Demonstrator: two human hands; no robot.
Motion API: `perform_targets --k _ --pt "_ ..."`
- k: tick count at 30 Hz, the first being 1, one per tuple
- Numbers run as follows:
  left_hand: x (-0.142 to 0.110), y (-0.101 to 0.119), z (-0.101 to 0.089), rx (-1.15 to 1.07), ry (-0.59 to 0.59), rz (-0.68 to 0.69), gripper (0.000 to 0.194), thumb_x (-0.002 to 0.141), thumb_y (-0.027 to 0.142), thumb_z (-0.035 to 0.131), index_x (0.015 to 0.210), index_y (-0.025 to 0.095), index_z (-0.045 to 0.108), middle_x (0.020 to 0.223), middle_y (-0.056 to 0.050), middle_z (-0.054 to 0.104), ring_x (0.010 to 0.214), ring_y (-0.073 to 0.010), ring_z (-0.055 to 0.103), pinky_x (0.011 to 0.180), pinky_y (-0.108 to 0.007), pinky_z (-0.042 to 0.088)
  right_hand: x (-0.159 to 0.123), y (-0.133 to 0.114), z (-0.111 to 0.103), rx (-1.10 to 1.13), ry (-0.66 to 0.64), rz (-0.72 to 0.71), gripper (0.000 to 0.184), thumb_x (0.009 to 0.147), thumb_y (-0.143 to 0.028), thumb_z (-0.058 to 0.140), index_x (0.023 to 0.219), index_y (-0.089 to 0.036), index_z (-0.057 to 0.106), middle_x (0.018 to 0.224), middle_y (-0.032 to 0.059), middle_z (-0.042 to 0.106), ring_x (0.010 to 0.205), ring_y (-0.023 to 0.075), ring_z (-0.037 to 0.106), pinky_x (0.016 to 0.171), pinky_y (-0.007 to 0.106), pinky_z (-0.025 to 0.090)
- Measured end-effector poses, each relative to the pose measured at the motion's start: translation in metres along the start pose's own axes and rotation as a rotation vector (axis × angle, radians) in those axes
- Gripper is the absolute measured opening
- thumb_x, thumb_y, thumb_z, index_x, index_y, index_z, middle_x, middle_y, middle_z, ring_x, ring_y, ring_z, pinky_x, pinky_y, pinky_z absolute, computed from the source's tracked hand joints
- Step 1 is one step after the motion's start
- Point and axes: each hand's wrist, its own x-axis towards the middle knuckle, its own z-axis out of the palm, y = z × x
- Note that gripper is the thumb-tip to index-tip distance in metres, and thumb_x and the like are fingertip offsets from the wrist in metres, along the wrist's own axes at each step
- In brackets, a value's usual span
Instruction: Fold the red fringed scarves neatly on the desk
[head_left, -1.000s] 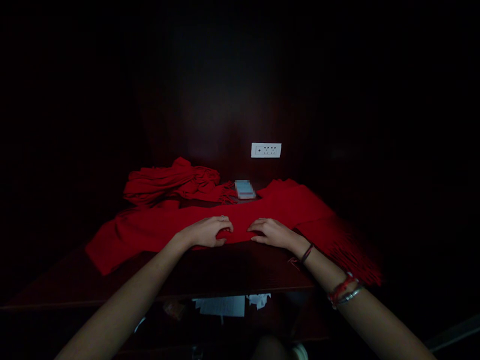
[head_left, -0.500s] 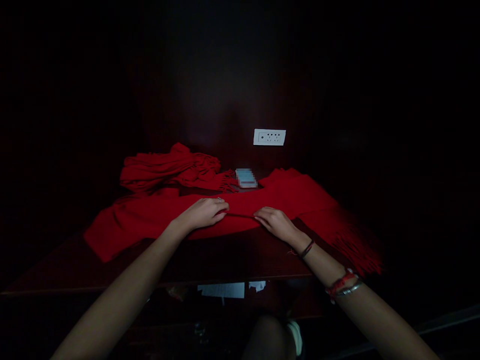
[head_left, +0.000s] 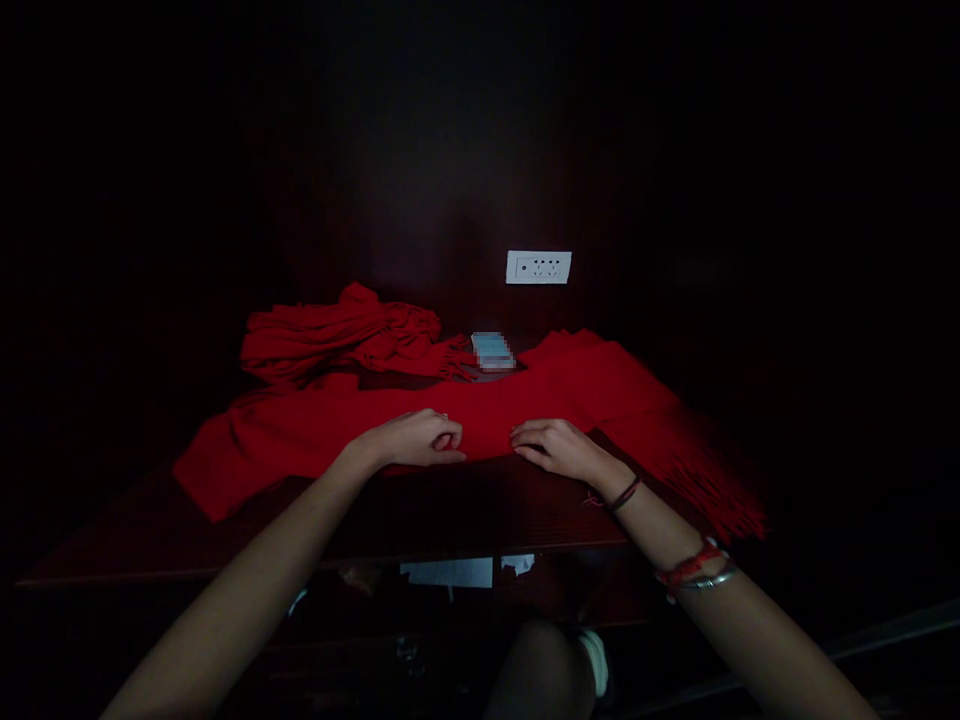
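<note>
Long red cloth scarf w/ fringe (head_left: pixel 487 415) lies sideways; L hand (head_left: pixel 421 438) & R hand (head_left: pixel 556 448), fingers bent narrow, are at its near edge, can't tell if pinching; best press evenly so it's smooth; under it, dark wood table (head_left: pixel 450 512); behind, bunched red fringed cloth (head_left: pixel 322 340).

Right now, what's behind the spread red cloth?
Behind the spread red cloth: a bunched red cloth at left, a small pale-blue item, blurred, near the centre, and a white socket panel on the wall. Whatever either cloth covers can't be seen.

Room btwn L hand (head_left: pixel 420 438) & R hand (head_left: pixel 561 450); blue item (head_left: pixel 493 351) beyond, bunched scarf (head_left: pixel 322 340) blocks back L.
</note>
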Motion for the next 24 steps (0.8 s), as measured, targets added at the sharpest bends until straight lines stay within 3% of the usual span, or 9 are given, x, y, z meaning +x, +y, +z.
perform_targets --k 2,5,7,9,11,14,19,24 --pt "0.002 -0.001 0.000 0.007 0.062 -0.004 0.034 0.081 0.043 0.033 0.072 0.018 0.054 0.067 0.000 0.051 0.063 -0.0104 0.047 0.060 -0.020 0.035 0.000 -0.002 -0.001 0.005 0.000 -0.002 0.031 0.084 -0.029 0.032 0.093 -0.018 0.060 0.097 0.0050 0.059 0.091 0.0150 0.052 0.084 0.028 0.038" --pt "0.007 -0.003 0.008 0.009 0.180 -0.049 0.038 0.085 0.041 0.025 0.099 0.020 0.053 0.102 -0.005 0.050 0.095 -0.0148 0.045 0.084 -0.027 0.032 0.000 -0.004 -0.002 0.022 0.018 0.009 0.034 0.085 -0.033 0.032 0.097 -0.018 0.060 0.099 0.0049 0.058 0.095 0.0152 0.051 0.087 0.029 0.037" --pt "0.011 -0.005 0.016 0.006 0.146 -0.170 0.043 0.083 0.046 0.025 0.117 0.026 0.041 0.126 -0.005 0.034 0.115 -0.0201 0.030 0.095 -0.035 0.022 0.000 -0.004 -0.001 0.018 0.036 0.035 0.037 0.085 -0.036 0.031 0.105 -0.018 0.056 0.109 0.0058 0.054 0.103 0.0161 0.046 0.091 0.030 0.033" --pt "0.013 -0.008 0.024 -0.020 0.012 -0.322 0.053 0.079 0.055 0.025 0.126 0.032 0.026 0.137 -0.003 0.016 0.123 -0.0267 0.012 0.097 -0.046 0.013 -0.001 -0.002 0.001 0.001 0.009 0.071 0.041 0.084 -0.040 0.031 0.115 -0.020 0.048 0.122 0.0058 0.044 0.114 0.0179 0.036 0.096 0.034 0.027" --pt "0.013 -0.010 0.028 -0.048 -0.100 -0.441 0.061 0.075 0.063 0.023 0.129 0.036 0.016 0.139 -0.003 0.007 0.124 -0.0319 0.002 0.094 -0.054 0.006 -0.002 0.000 0.004 -0.011 -0.062 0.101 0.043 0.083 -0.044 0.030 0.121 -0.025 0.040 0.130 0.0040 0.035 0.120 0.0194 0.027 0.098 0.039 0.021" --pt "0.013 -0.008 0.027 -0.054 -0.121 -0.512 0.067 0.070 0.069 0.022 0.129 0.038 0.012 0.139 -0.002 0.002 0.123 -0.0349 -0.003 0.091 -0.059 0.002 -0.004 0.003 0.006 -0.007 -0.143 0.116 0.043 0.084 -0.045 0.026 0.124 -0.030 0.034 0.133 0.0011 0.028 0.122 0.0188 0.021 0.100 0.042 0.015" --pt "0.012 -0.006 0.024 -0.057 -0.125 -0.505 0.075 0.065 0.073 0.026 0.129 0.036 0.013 0.138 -0.004 0.001 0.122 -0.0358 -0.005 0.090 -0.060 0.001 -0.004 0.002 0.004 0.010 -0.152 0.141 0.044 0.085 -0.044 0.024 0.126 -0.030 0.031 0.135 0.0007 0.022 0.124 0.0172 0.015 0.101 0.041 0.011" --pt "0.008 -0.011 0.022 -0.083 -0.159 -0.462 0.084 0.060 0.075 0.031 0.130 0.034 0.010 0.138 -0.006 -0.001 0.122 -0.0358 -0.006 0.090 -0.060 0.000 -0.012 -0.005 0.001 -0.007 -0.214 0.188 0.043 0.085 -0.046 0.023 0.126 -0.037 0.025 0.136 -0.0033 0.018 0.125 0.0195 0.009 0.100 0.047 0.005"
